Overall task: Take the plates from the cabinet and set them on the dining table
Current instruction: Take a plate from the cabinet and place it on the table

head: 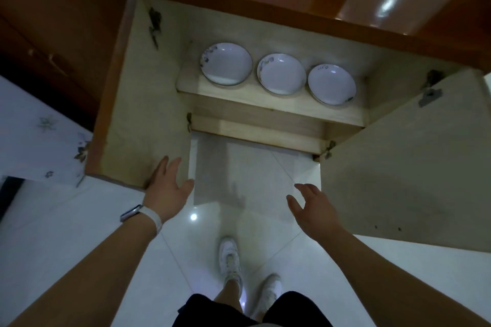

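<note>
Three white plates with dark floral marks sit in a row on the cabinet shelf (265, 103): the left plate (226, 64), the middle plate (281, 74) and the right plate (332, 84). Both cabinet doors stand open. My left hand (168, 188), with a white watch on its wrist, rests with spread fingers against the lower edge of the left door (148, 103). My right hand (312, 207) hovers open in front of the cabinet, near the right door (403, 172), holding nothing. Both hands are well below the plates.
The wooden cabinet body runs across the top. A white cloth with a flower print (39, 135) lies at the left. Below is a glossy white tiled floor (132, 220), with my legs and white shoes (229, 257) at the bottom centre.
</note>
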`<state>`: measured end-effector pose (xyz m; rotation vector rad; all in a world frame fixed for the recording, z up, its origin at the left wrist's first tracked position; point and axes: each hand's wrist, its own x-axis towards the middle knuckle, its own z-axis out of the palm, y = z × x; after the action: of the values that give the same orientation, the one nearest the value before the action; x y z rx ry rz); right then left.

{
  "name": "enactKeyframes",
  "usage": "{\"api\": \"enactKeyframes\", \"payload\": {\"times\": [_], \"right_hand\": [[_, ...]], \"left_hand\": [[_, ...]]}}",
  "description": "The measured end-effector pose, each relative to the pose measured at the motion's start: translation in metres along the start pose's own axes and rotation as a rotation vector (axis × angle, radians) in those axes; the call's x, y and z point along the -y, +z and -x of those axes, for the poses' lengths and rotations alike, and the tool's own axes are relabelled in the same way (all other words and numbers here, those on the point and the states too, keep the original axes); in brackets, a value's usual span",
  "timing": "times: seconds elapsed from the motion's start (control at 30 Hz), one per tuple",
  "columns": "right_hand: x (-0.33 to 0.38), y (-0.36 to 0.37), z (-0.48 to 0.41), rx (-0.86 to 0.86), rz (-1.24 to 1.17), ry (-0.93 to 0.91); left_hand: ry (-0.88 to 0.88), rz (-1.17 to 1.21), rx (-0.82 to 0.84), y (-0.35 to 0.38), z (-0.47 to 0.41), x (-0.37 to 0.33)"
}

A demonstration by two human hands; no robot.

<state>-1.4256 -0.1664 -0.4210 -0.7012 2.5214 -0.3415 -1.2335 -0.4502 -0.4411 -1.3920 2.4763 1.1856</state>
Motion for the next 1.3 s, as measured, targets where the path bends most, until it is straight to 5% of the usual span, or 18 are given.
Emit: {"api": "enactKeyframes", "payload": {"times": [0.57, 1.3], "right_hand": [[0.081, -0.012, -0.046, 0.046, 0.175, -0.311], [0.081, -0.101, -0.214, 0.081, 0.163, -0.451]], "left_hand": [[0.263, -0.506, 0.109, -0.020, -0.008, -0.010], [0.284, -0.475, -0.022, -0.033, -0.123, -0.126]]}}
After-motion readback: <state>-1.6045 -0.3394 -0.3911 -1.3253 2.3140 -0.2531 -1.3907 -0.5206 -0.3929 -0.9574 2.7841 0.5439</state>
